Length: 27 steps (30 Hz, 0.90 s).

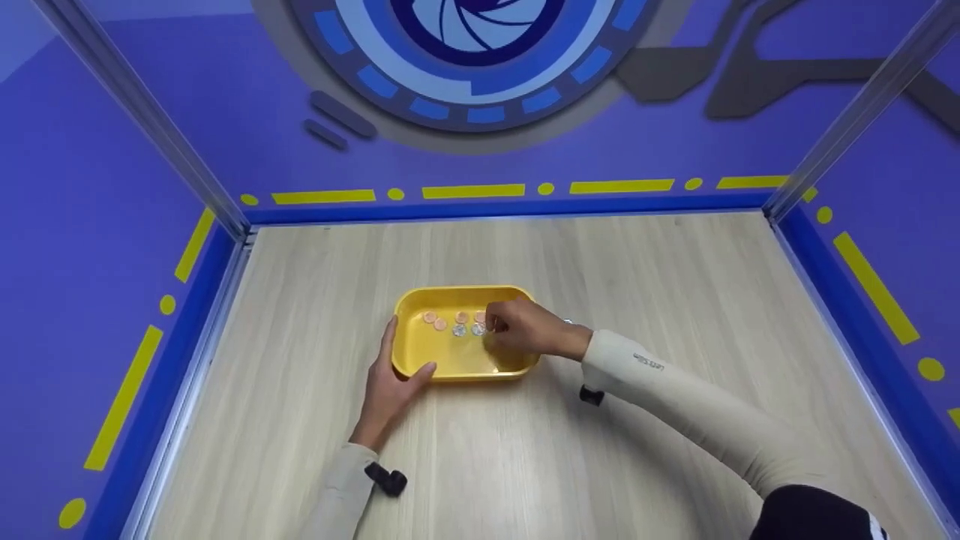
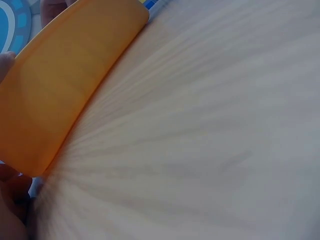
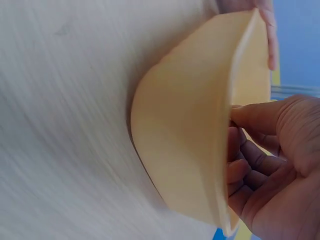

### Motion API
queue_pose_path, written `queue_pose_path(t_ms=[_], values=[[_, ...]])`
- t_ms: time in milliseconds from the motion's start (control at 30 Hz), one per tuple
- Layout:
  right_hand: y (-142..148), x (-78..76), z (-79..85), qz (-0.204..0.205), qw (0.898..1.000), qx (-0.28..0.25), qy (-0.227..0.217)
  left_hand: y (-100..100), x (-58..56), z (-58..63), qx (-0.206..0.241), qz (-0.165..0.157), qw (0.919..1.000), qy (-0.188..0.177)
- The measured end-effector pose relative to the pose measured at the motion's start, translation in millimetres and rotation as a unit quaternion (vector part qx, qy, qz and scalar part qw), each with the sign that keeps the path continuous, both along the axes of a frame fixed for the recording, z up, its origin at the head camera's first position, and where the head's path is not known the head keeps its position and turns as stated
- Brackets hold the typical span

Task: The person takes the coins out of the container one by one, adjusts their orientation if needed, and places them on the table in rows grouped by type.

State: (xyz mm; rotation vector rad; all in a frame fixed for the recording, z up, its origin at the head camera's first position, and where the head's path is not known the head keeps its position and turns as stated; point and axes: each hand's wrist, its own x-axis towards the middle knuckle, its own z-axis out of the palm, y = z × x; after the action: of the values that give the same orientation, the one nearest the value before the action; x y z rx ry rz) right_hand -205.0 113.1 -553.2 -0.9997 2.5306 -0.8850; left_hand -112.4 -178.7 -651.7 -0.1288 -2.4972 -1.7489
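Note:
A yellow plastic tray [image 1: 450, 367] with raised walls and rounded corners sits on the table. Inside it lie several coins: copper-coloured ones [image 1: 440, 325] and silver ones [image 1: 459, 330]. My left hand [image 1: 390, 382] grips the tray's near left corner, fingers along the outer left wall and thumb over the near rim. Over the right wall reaches my right hand [image 1: 521, 326], its fingers curled down beside the coins in the tray. In the right wrist view the tray's rim hides the fingertips, and I cannot tell whether a coin is pinched there.
Wood-grain table top [image 1: 637, 450] surrounds the tray. A small silvery object [image 1: 568, 321] shows just past the right wrist. Blue-purple panels [image 1: 480, 165] with yellow dashes enclose the table at the back and both sides.

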Motion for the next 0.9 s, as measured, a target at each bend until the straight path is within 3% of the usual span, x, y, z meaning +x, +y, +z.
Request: queue_pose_path(t_ms=[467, 733, 900], values=[[34.5, 9.3, 13.0, -0.069, 0.995, -0.06, -0.035, 0.0, -0.5, -0.4, -0.002, -0.004, 0.9998, 0.018], [66.6, 9.0, 9.3, -0.125, 0.984, -0.111, -0.057, 2.2, -3.6, -0.2, 0.01, -0.012, 0.9997, 0.018], [84.3, 11.1, -0.6, -0.15, 0.975, -0.146, -0.069, 0.5, 0.4, 1.6, 0.013, -0.004, 0.9999, 0.007]])
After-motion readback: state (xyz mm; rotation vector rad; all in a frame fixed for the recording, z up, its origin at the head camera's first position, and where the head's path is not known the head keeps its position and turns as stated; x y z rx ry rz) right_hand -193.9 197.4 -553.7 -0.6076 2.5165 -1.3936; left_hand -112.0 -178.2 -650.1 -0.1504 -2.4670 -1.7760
